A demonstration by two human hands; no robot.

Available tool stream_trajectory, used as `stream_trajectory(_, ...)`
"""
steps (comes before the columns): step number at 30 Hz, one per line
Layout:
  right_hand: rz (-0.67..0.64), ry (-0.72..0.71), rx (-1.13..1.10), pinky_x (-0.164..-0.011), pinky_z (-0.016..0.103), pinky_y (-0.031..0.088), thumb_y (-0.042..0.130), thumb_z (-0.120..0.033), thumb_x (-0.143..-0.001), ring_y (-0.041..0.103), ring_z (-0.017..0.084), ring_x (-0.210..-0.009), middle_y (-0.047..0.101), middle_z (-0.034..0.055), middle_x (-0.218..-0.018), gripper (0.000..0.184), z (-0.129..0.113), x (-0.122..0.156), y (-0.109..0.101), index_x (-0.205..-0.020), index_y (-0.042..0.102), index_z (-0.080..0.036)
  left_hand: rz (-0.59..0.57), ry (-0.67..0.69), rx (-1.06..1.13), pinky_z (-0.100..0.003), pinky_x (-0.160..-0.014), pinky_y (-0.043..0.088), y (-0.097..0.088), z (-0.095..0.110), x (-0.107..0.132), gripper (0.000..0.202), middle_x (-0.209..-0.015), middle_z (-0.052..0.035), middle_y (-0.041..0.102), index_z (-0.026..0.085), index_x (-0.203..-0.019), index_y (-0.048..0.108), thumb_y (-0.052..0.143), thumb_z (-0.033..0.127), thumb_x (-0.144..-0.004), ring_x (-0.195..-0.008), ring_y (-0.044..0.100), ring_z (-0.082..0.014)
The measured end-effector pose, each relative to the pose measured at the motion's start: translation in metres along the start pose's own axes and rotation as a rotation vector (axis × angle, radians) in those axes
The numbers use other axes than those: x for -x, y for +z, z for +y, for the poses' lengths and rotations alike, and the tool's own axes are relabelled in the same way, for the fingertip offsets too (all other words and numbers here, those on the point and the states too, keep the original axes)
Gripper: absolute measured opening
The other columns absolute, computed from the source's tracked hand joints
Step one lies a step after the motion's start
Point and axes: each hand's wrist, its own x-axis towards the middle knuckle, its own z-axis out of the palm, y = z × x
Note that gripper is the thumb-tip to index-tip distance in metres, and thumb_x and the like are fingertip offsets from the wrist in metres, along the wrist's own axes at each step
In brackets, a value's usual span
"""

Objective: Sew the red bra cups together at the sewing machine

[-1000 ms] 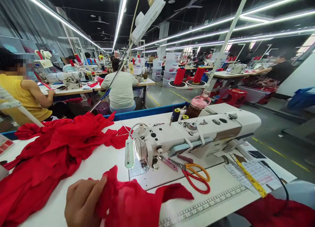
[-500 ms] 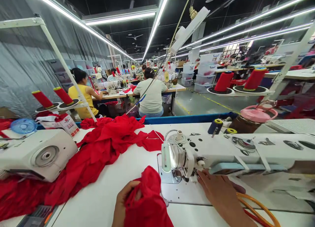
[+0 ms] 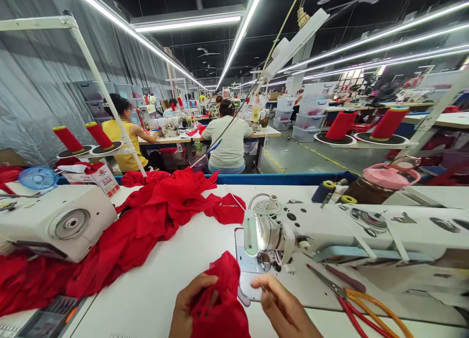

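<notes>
Left grip (image 3: 190,306) bunched closed on red cloth (image 3: 223,289); right grip (image 3: 286,311) pinched shut, contents indiscernible, just before sewing machine (image 3: 330,225) on counter (image 3: 164,279).

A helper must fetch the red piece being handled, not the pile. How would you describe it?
Start at the white sewing machine on the right. Just before its needle end, at the bottom edge, the left hand grips a small bunched red piece. Unlike the big red heap farther left, it is small and held.
</notes>
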Motion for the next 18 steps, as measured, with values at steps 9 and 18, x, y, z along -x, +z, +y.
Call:
stream_trajectory(9, -0.157, 0.244, -0.687, -0.043, 0.023, 0.012, 0.077, -0.062, -0.073, 0.015, 0.005, -0.044, 0.026, -0.0139, -0.046, 0.055, -0.054, -0.045, 0.043, -0.069, 0.039, -0.023, 0.014, -0.151, -0.021, -0.039, -0.089, 0.053, -0.033, 0.030, 0.008, 0.042, -0.114, -0.0100, 0.073, 0.023, -0.103, 0.078, 0.079, 0.050, -0.071, -0.103, 0.067, -0.0322)
stream_trajectory(18, -0.188, 0.230, -0.849, -0.046, 0.022, 0.011, 0.079, -0.056, -0.078, 0.008, 0.005, -0.046, 0.021, -0.0155, -0.049, 0.054, -0.051, -0.048, 0.052, -0.075, 0.037, -0.024, 0.046, 0.099, -0.485, -0.027, -0.071, 0.047, -0.005, 0.041, -0.001, 0.030, -0.076, -0.0038, 0.062, 0.022, -0.074, 0.072, 0.068, 0.050, -0.084, -0.076, 0.058, -0.0205)
